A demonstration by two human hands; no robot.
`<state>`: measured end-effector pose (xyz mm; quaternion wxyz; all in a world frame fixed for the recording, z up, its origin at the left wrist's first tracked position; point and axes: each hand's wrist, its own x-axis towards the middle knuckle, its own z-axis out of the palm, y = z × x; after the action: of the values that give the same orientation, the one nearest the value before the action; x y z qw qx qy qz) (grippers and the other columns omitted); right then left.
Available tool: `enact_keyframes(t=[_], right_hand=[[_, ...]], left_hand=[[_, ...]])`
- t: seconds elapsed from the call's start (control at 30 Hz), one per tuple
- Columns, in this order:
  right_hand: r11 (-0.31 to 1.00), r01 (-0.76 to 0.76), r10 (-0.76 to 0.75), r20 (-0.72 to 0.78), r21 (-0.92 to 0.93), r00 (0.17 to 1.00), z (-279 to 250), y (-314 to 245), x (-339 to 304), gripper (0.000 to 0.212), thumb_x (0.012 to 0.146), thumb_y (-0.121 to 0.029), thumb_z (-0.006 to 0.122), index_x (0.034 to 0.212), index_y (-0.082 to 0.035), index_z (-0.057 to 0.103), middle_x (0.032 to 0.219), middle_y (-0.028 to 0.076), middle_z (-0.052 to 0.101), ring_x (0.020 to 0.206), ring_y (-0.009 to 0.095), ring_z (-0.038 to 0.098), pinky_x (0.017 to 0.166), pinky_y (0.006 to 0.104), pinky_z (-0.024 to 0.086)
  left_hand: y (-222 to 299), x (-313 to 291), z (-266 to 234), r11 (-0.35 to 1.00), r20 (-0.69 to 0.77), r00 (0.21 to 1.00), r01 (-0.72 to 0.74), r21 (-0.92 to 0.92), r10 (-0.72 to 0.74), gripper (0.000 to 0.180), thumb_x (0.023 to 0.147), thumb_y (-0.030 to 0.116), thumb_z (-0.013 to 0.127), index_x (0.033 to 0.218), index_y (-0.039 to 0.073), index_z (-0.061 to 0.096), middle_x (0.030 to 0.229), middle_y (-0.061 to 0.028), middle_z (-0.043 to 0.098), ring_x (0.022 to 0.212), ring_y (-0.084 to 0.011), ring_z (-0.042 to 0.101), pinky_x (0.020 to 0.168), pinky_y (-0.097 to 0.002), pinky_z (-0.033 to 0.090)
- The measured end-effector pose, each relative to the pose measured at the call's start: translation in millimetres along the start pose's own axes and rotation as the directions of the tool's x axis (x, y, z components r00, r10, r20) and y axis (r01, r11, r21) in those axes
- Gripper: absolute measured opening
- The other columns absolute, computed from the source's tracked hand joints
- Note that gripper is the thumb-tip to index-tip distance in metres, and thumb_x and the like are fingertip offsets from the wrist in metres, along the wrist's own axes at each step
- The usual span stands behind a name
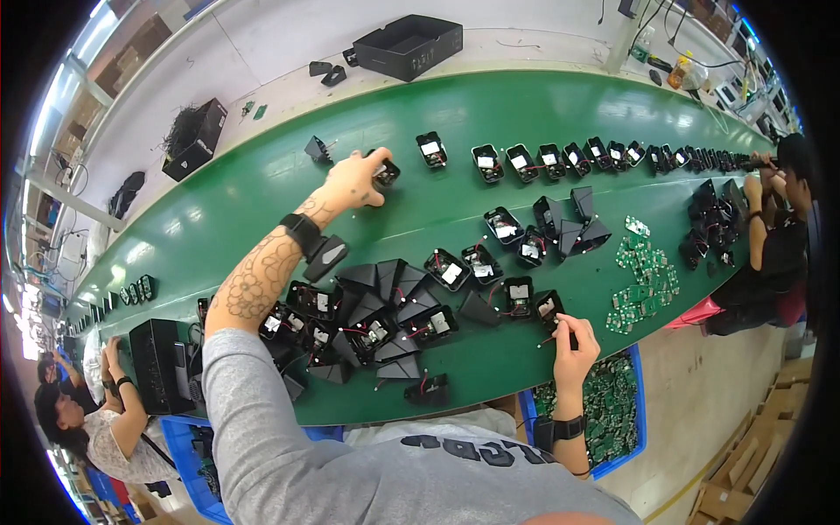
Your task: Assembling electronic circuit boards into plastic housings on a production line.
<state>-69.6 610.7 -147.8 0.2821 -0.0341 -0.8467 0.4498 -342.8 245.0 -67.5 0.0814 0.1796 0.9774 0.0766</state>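
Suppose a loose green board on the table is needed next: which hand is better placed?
Probably the right hand: it is much nearer the loose green boards. The left hand is farther off and grips a black housing. The right hand may need freeing first, as it seems to pinch something small.

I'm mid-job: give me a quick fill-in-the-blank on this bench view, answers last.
1. The left hand holds a housing of the colour ____.
2. The hand nearer the loose circuit boards is the person's ____ one.
3. The table has a surface coloured ____.
4. The bin full of boards is coloured ____.

Missing words: black; right; green; blue.
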Motion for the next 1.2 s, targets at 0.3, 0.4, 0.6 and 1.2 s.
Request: enact_keyframes(t=[0.3, 0.4, 0.6, 1.2], right_hand=[[0.998, -0.054, 0.054, 0.007, 0.019, 0.999, -4, -4, 3, 0.010, 0.087, 0.001, 0.061, 0.093, 0.001, 0.069, 0.069, 0.005, 0.059, 0.064, 0.013, 0.056, 0.060, 0.0253, 0.043], [0.999, -0.043, 0.043, 0.012, 0.001, 0.999, -4, -5, 4, 0.010, 0.087, 0.001, 0.061, 0.093, 0.001, 0.069, 0.069, 0.005, 0.060, 0.065, 0.014, 0.056, 0.060, 0.0257, 0.043], [1.000, -0.002, 0.002, 0.012, -0.015, 1.000, 0, -6, 5, 0.010, 0.086, 0.001, 0.061, 0.093, 0.002, 0.068, 0.069, 0.005, 0.061, 0.065, 0.014, 0.057, 0.061, 0.0262, 0.045], [0.997, -0.077, 0.077, 0.043, -0.004, 0.996, -4, 5, -9, 0.017, 0.095, -0.007, 0.056, 0.104, 0.003, 0.068, 0.079, 0.004, 0.063, 0.071, 0.010, 0.056, 0.068, 0.0252, 0.047]], left_hand=[[55, 39, -15, 0.978, -0.232, 0.969, -0.129, -0.166, 0.088, 0.065, 0.063, 0.026, 0.076, 0.122, 0.022, 0.050, 0.103, -0.0225, 0.053, 0.088, -0.0415, 0.060, 0.079, -0.0443, 0.051], [71, 83, -16, 0.986, -0.156, 0.974, -0.166, -0.004, 0.163, 0.066, 0.061, 0.027, 0.077, 0.122, 0.021, 0.051, 0.106, -0.0198, 0.056, 0.089, -0.0406, 0.063, 0.078, -0.0434, 0.052], [103, 111, -10, 0.935, 0.110, 0.990, -0.119, 0.333, 0.087, 0.064, 0.056, 0.018, 0.080, 0.116, 0.013, 0.059, 0.096, -0.0105, 0.071, 0.093, -0.0304, 0.068, 0.076, -0.0414, 0.054], [-17, -196, -130, 0.933, -0.699, 0.677, -0.053, -0.357, -0.230, 0.068, 0.066, 0.021, 0.084, 0.121, 0.009, 0.047, 0.101, -0.0072, 0.051, 0.092, -0.0186, 0.053, 0.080, -0.0319, 0.048]])
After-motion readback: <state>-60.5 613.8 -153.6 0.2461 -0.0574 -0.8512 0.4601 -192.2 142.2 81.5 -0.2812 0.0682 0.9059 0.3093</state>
